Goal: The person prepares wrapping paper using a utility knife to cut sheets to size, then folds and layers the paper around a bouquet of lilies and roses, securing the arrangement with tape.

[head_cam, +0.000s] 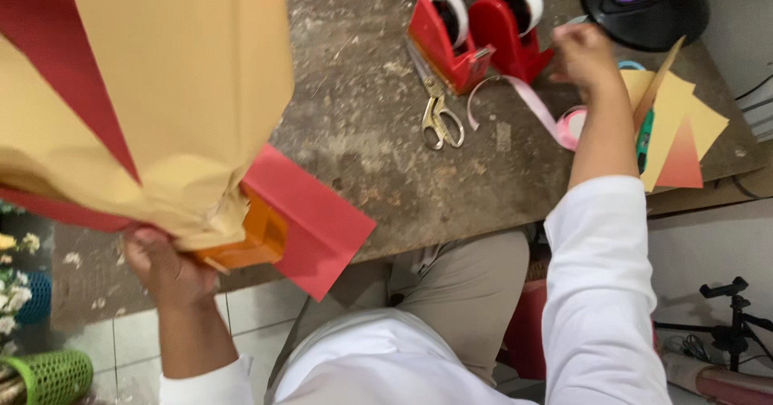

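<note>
My left hand [165,266] grips the gathered base of a large wrap of tan and red paper [145,91], which fills the upper left. An orange piece [250,240] sticks out at the grip. A red paper sheet [310,220] lies under it on the worn table [378,147]. My right hand [586,57] reaches far right, fingers pinched at a pink ribbon [531,103] that runs to its roll [572,127]. What the fingers hold is blurred.
Two red tape dispensers [475,30] stand at the back, with gold-handled scissors [439,111] before them. A black and purple round object [644,2] sits at top right. Tan and red paper cutouts [680,131] lie at the right edge. A green basket [52,377] stands on the floor.
</note>
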